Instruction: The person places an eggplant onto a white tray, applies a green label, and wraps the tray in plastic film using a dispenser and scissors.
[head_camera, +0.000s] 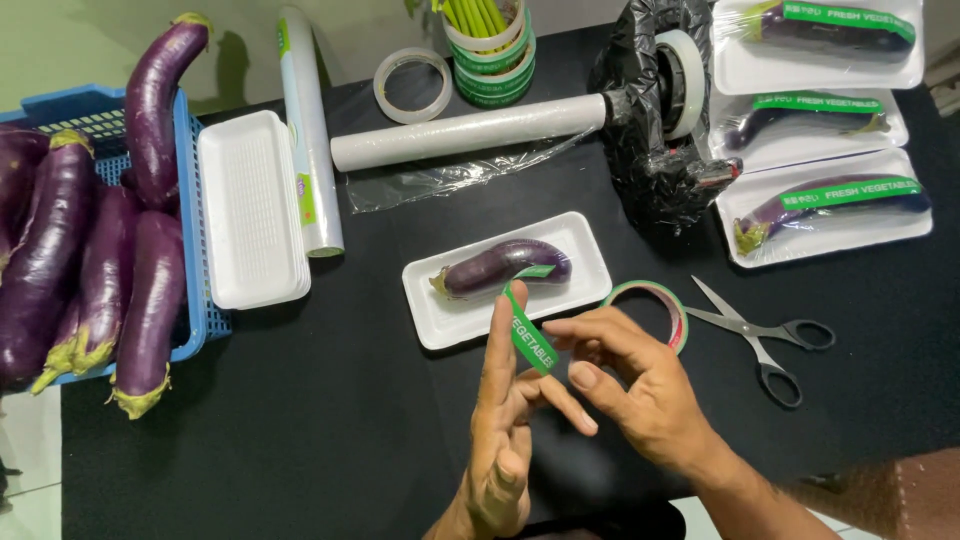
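The eggplant is dark purple on a white tray. The tape strip is green with white letters. The basket is blue, the table black, and the tape roll maybe reddish inside.

Work surface: a table is covered with black cloth across most of the view. Wall: a pale green painted wall is seen behind the table at upper left, and soft shadows are cast on it. Floor: light tiles are shown at lower left. Lighting: even illumination is noted throughout.
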